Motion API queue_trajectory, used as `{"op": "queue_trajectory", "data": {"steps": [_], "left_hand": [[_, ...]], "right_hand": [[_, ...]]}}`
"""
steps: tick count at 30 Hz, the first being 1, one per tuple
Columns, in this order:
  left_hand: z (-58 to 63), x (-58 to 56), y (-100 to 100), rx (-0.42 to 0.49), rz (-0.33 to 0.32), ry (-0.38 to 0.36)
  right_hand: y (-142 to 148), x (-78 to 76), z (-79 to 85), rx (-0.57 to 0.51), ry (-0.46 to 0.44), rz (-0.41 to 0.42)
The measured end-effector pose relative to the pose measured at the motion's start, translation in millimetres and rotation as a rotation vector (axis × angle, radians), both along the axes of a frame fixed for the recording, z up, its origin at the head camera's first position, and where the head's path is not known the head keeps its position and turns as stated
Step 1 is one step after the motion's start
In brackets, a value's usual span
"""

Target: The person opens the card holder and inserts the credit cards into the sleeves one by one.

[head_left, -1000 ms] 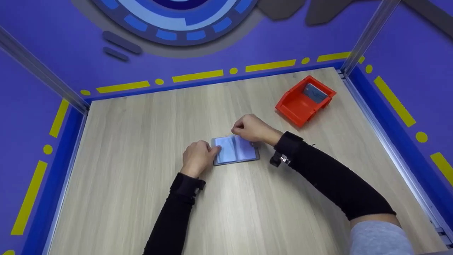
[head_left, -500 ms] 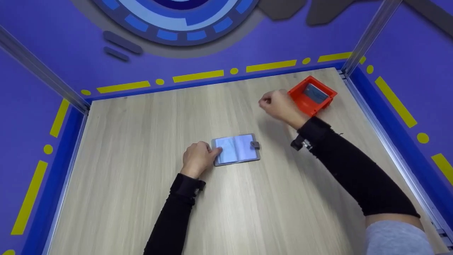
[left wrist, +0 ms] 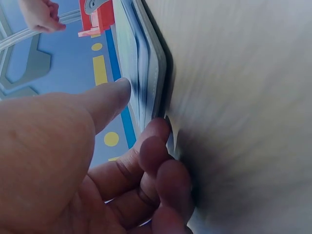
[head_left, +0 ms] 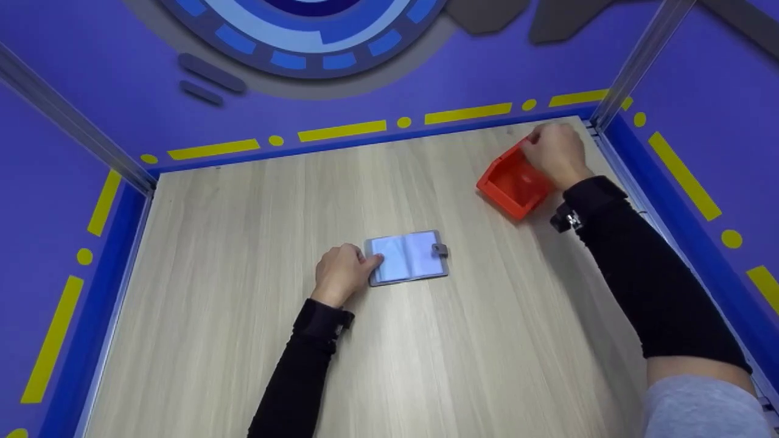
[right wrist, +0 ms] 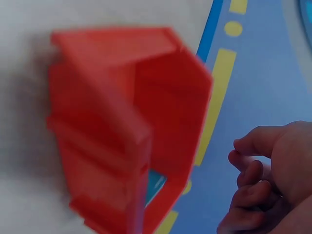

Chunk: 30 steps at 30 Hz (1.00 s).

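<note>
An open card holder (head_left: 420, 255) with clear sleeve pages and a snap tab lies flat on the table. My left hand (head_left: 342, 272) pinches its left edge; in the left wrist view the thumb presses the pages and the fingers curl at the cover's edge. Over the back of an orange-red bin (head_left: 508, 188) hovers my right hand (head_left: 557, 155). Its fingers are loosely curled, with nothing seen between them in the right wrist view. A bluish card (right wrist: 155, 184) shows partly inside the bin there; my hand hides it in the head view.
The wooden table (head_left: 255, 231) is bounded by a blue-purple back wall (head_left: 341, 103) and side walls with metal rails. The bin stands near the back right corner.
My right hand has moved from the card holder's top edge up and right to the bin, uncovering the snap tab. My left hand stays at the holder's left edge.
</note>
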<state>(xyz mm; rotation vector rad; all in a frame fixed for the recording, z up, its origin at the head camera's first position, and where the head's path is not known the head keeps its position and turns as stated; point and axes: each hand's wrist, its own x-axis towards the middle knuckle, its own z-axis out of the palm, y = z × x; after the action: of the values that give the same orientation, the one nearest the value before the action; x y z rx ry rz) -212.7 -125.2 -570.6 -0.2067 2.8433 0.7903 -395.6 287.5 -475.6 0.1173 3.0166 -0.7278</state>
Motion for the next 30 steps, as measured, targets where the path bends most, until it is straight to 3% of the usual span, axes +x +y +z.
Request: {"op": "queue_trajectory", "data": {"steps": [5, 14, 21, 30], "left_hand": [[0.0, -0.1, 0, -0.003, 0.000, 0.000], [-0.2, 0.2, 0, -0.014, -0.005, 0.011], [-0.6, 2.3, -1, -0.012, -0.017, 0.054], [-0.4, 2.0, 0, 0.014, -0.005, 0.041]], "right_hand": [[25, -4.6, -9.1, 0.107, 0.036, -0.003], [55, -9.3, -31.0, 0.183, 0.009, -0.061], [57, -13.9, -38.9, 0.256, 0.011, -0.078], [54, -15.3, -38.9, 0.273, -0.032, -0.072]]}}
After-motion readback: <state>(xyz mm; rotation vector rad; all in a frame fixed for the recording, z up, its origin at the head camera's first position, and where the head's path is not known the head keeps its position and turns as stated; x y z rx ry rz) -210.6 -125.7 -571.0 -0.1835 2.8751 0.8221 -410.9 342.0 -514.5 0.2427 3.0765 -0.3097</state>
